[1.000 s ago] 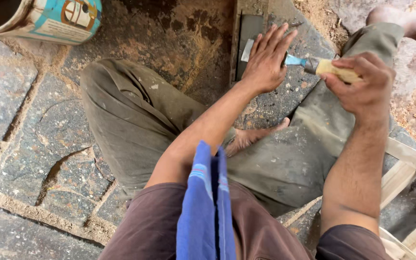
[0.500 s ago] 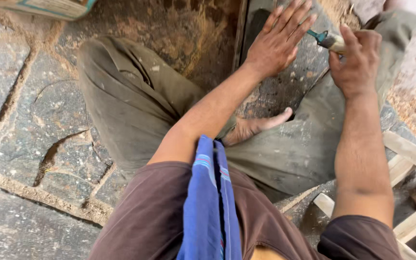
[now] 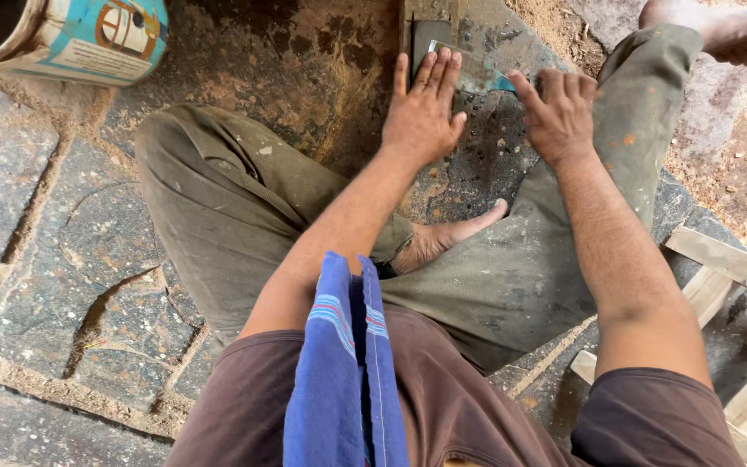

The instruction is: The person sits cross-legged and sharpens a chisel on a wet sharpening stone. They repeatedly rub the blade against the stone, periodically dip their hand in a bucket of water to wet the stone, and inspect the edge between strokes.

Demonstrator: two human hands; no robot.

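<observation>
A thin, stiff blue-tipped blade, judged light and sharp-edged, is pinned on the dark stone by the flat, unclenched left hand, its handle end covered by the curled right hand.

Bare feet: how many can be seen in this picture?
2. One bare foot lies tucked between the folded legs, below the left hand. The other foot is at the top right corner, past the right hand, partly cut off by the frame.
</observation>
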